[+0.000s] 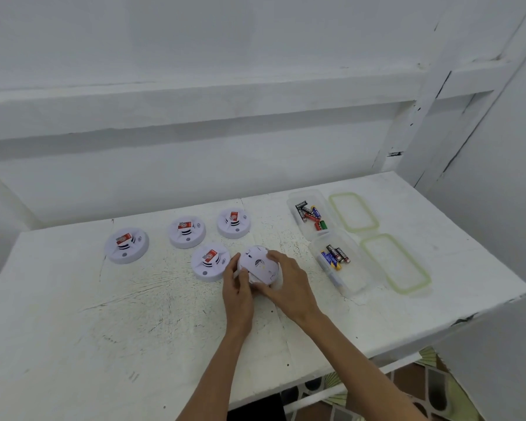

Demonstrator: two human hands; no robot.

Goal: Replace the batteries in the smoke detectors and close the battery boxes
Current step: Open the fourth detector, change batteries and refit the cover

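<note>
Both hands are engaged on one unit at the table's (128, 323) centre. The held smoke detector (257, 264) is tipped with its flat back toward the camera and its lower edge near or on the surface; contact cannot be confirmed. The left hand (239, 288) grips its 8 o'clock edge with curled fingers, and the right hand (290, 287) is wrapped over its rim from 3 to 5 o'clock. A small dark recess shows on the back; whether the battery box is closed cannot be told. The nearest detector (210, 262) stands face up just beside the held unit at its 9 o'clock. The far-right detector (234, 222) sits at 11 o'clock, the middle detector (187, 232) at 10 o'clock, and the leftmost detector (126, 244) well apart at 9 o'clock. At 3 o'clock the near container (354, 287) holds loose batteries (336, 256); at 1 o'clock the far container (295, 199) holds more. Two green-rimmed lids (366, 253) lie beyond the containers.
</note>
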